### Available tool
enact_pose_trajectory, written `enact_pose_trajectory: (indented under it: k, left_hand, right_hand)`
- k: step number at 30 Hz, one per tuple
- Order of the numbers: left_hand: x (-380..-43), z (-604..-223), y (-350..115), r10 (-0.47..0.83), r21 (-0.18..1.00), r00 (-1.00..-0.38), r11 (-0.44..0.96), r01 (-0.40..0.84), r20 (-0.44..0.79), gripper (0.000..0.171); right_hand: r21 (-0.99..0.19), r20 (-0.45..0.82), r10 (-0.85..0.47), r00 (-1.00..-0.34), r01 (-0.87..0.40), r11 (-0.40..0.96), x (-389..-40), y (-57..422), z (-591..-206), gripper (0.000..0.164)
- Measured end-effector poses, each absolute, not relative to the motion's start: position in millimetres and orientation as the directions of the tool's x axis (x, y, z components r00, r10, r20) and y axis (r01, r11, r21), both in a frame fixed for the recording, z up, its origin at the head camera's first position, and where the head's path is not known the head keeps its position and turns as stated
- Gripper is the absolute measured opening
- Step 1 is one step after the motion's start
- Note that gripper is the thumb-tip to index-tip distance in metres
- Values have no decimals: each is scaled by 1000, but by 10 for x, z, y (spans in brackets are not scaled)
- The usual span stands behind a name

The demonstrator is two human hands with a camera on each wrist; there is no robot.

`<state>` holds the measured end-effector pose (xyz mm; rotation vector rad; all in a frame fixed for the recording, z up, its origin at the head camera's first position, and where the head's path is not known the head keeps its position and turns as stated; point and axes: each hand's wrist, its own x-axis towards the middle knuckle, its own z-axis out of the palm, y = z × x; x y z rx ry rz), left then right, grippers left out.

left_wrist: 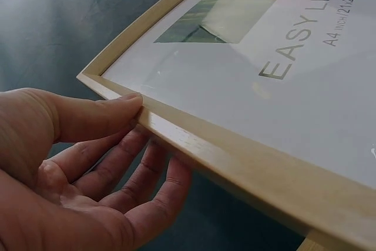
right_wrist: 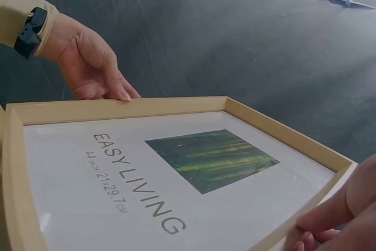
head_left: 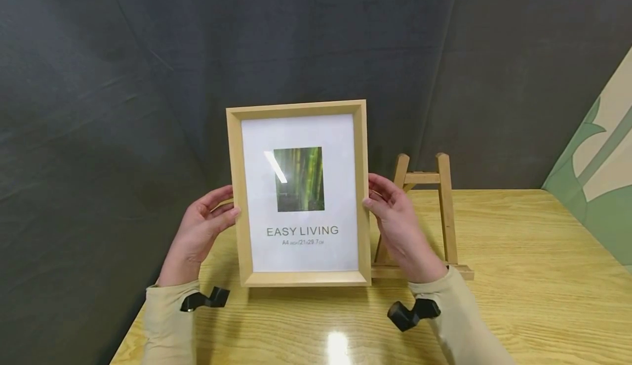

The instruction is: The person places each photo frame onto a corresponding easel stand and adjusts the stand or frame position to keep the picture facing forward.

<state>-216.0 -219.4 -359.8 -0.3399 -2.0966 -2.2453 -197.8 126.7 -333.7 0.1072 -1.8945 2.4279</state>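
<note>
A light wooden picture frame (head_left: 362, 151) is held upright over the table, its front toward the head camera. Behind its glass lies a white sheet with a green bamboo picture and the words EASY LIVING. My left hand (head_left: 202, 230) grips the left side, thumb on the front edge and fingers behind, as the left wrist view shows. On the opposite side my right hand (head_left: 400, 225) pinches the edge between thumb and fingers. A small wooden easel (head_left: 446, 211) stands behind the right hand, partly hidden by that hand and the picture frame.
The wood-grain table (head_left: 518, 277) stretches under both arms and to the right. Dark grey fabric (head_left: 316, 35) hangs behind and along the left. A panel with green leaf shapes (head_left: 597, 189) borders the right side.
</note>
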Motion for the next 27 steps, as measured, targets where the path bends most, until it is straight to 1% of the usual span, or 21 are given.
enact_pose_trajectory:
  k: [8,15,21,27]
  left_hand:
    - [-2210,-3579,-2080,132,968,-962,-105,228,241,47]
    - [-2275,-3604,-2006,157,951,-945,-167,260,286,45]
    - [-2287,-3611,-1958,140,948,-951,-204,246,277,45]
    - [-2311,-3589,-1886,125,945,-951,-206,254,283,45]
  right_hand:
    - [-961,163,24,-986,-164,-224,-1927,1362,-3278,44]
    - [-965,185,44,-982,-190,-179,-1898,1425,-3237,44]
    - [-954,236,55,-970,-242,-176,-1890,1449,-3247,43]
    - [-937,284,41,-958,-287,-200,-1898,1525,-3239,41]
